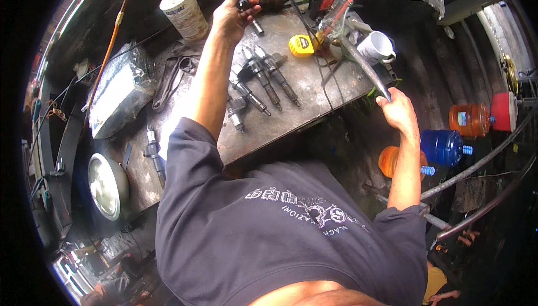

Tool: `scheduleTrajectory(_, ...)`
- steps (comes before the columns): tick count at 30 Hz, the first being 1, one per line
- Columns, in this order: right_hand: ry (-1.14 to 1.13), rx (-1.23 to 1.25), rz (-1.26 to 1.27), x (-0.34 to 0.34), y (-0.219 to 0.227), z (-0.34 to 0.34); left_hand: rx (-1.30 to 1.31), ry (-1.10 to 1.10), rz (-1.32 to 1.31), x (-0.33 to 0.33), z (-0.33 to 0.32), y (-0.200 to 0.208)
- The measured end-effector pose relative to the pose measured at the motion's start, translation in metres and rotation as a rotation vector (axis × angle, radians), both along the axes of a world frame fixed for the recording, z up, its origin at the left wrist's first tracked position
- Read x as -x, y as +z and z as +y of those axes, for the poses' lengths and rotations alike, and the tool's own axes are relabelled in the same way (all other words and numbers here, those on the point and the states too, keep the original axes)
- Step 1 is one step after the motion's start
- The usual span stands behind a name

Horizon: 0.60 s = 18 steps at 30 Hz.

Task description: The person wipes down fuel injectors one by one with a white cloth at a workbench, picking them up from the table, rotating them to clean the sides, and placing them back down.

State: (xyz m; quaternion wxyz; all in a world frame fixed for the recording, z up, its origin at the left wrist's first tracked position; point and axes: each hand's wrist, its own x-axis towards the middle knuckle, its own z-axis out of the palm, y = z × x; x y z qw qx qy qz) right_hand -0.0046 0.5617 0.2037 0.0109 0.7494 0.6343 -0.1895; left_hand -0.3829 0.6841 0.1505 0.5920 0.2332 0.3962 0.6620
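Honestly, keep that grip firm: left hand (232, 17) is clenched round a dark metal injector (249, 12) at the far edge of the grimy steel counter (314, 90), while right hand (399, 111) grasps a long grey curved tool (361, 65). I'd brace the injector down before working it.

We wear a dark, slate-grey T-shirt (269, 233) of soft, loose cloth that creases in broad folds over the shoulders and chest. Its short sleeves end above the elbow, the left sleeve (188, 138) bunched in wrinkles and the right sleeve (400, 222) sitting close round the upper arm. Across the chest runs a pale printed design (305, 208), whitish lettering around a rounded emblem, faded in places. The hem (314, 281) is lifted at the bottom, showing a strip of bare midriff. Both forearms are bare, with no watch, band or glove on our left hand (230, 17) or right hand (398, 110).
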Motion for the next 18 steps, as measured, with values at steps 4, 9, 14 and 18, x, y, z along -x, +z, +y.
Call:
scheduleTrajectory(4, -0.074, -0.021, -0.013, 0.007, -0.002, -0.007, 0.018, -0.004, 0.006, -0.003, -0.01, -0.002)
scheduleTrajectory(9, -0.088, -0.032, -0.044, 0.005, -0.012, -0.011, -0.061, -0.062, 0.03, -0.003, -0.022, 0.003)
scheduleTrajectory(14, -0.119, -0.063, -0.057, 0.013, -0.011, -0.016, -0.078, -0.071, 0.016, -0.005, -0.023, 0.002)
scheduleTrajectory(18, -0.116, -0.082, -0.066, 0.014, -0.014, -0.018, -0.1, -0.054, -0.052, -0.008, -0.029, 0.004)
